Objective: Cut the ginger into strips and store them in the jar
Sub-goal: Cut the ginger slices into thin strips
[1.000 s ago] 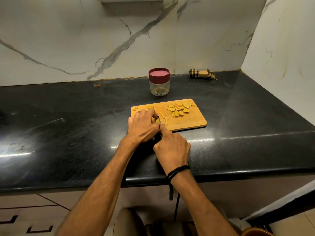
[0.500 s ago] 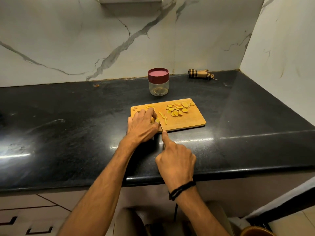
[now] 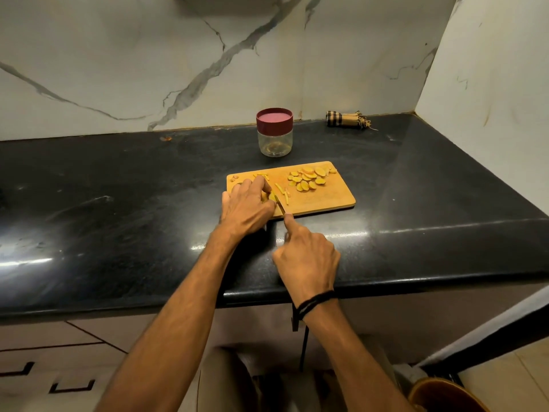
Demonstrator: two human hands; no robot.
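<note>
OP: Right hand slid back off the board, gripping what looked like a knife, forefinger out along it.

Reply: Yep, left hand held the ginger under curled fingers, right beside the blade. Jar sat behind, lidded.

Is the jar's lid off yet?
No, the red lid sits on the jar, which stands behind the cutting board.

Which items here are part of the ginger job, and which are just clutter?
In use: board, ginger slices, strips, ginger piece under left hand, knife in right hand, jar.
Lying about: rolled cloth, small orange scrap, both at the back.
</note>
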